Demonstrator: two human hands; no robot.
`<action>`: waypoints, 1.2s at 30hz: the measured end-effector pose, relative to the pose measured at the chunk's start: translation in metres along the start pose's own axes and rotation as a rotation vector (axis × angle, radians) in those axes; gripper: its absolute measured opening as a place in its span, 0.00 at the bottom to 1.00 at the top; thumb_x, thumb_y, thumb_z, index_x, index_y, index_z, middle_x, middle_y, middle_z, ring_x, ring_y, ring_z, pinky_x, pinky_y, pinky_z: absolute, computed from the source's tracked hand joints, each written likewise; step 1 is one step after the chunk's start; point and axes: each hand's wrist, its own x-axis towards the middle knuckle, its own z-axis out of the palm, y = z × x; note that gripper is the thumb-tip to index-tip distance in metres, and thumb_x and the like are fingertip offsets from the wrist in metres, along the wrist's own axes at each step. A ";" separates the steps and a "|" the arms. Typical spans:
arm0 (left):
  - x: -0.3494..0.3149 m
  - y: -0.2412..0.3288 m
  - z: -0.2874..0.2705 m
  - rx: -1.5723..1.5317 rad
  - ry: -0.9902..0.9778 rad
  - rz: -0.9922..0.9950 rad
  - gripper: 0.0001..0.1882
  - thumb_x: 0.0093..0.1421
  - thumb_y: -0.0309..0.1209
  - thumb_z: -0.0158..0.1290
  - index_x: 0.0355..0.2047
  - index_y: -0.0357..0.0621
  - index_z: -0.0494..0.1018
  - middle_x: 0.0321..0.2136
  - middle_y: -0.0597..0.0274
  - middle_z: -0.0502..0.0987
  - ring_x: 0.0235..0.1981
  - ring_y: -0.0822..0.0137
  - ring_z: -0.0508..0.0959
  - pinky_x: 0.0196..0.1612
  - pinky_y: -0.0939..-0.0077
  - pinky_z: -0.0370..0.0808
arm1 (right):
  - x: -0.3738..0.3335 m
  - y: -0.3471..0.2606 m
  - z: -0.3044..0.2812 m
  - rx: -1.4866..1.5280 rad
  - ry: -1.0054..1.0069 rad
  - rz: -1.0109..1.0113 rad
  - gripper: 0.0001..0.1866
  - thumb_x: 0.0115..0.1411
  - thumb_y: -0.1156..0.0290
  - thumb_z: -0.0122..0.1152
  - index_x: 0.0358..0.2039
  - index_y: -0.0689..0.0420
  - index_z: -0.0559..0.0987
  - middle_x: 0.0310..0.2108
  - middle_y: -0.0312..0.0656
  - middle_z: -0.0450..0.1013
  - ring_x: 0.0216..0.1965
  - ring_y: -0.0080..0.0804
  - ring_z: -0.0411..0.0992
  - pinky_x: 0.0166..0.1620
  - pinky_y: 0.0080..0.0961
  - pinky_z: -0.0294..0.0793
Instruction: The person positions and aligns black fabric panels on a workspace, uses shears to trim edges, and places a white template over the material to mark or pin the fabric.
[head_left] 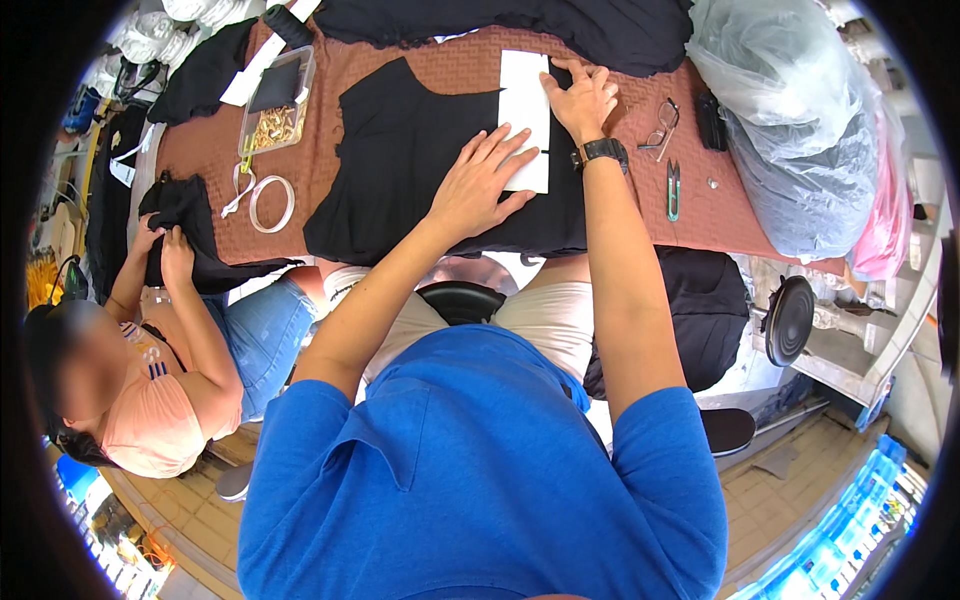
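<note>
A black garment piece [400,160] with a curved neckline is spread on the table before me. On its right part lies a long white card [523,95], upright in the view. My left hand [482,185] rests flat, fingers spread across the card's lower half and the black cloth beside it. At the card's upper right edge is my right hand [583,100], thumb by the card and fingers apart, slightly bent, on the black cloth. A dark watch [602,152] is on that wrist. The cloth under my right palm is hidden.
Right of my hand lie glasses [660,130] and green thread snips [673,190]; beyond stands a large plastic bag [800,130]. Leftward are a clear box [247,140] with gold-coloured pieces and a white tape roll [272,204]. A co-worker [165,400] handles black cloth at the left.
</note>
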 end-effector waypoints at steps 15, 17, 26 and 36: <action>0.000 -0.002 0.003 0.000 0.011 -0.016 0.30 0.62 0.46 0.55 0.62 0.51 0.67 0.68 0.60 0.61 0.70 0.54 0.56 0.70 0.52 0.54 | 0.001 -0.002 -0.003 0.000 -0.022 0.004 0.21 0.56 0.47 0.66 0.50 0.32 0.80 0.55 0.45 0.64 0.54 0.52 0.60 0.56 0.44 0.60; 0.000 -0.002 0.003 -0.002 0.009 -0.018 0.29 0.62 0.46 0.55 0.62 0.51 0.67 0.68 0.61 0.61 0.70 0.54 0.56 0.70 0.52 0.54 | 0.000 -0.002 -0.002 0.000 0.004 -0.009 0.20 0.55 0.48 0.66 0.49 0.33 0.81 0.54 0.44 0.65 0.54 0.52 0.60 0.56 0.45 0.60; 0.000 -0.001 0.002 0.000 0.012 -0.018 0.30 0.62 0.46 0.55 0.62 0.51 0.67 0.67 0.61 0.61 0.70 0.54 0.56 0.70 0.52 0.54 | -0.007 -0.005 -0.001 0.031 0.093 -0.040 0.18 0.55 0.50 0.66 0.46 0.36 0.83 0.51 0.41 0.67 0.52 0.50 0.61 0.56 0.44 0.60; 0.000 -0.002 0.002 -0.009 0.015 -0.013 0.30 0.62 0.45 0.56 0.63 0.52 0.67 0.67 0.61 0.61 0.69 0.54 0.57 0.70 0.52 0.54 | -0.008 -0.007 -0.001 0.019 0.103 -0.038 0.18 0.55 0.51 0.65 0.47 0.37 0.83 0.51 0.41 0.67 0.51 0.48 0.61 0.56 0.43 0.59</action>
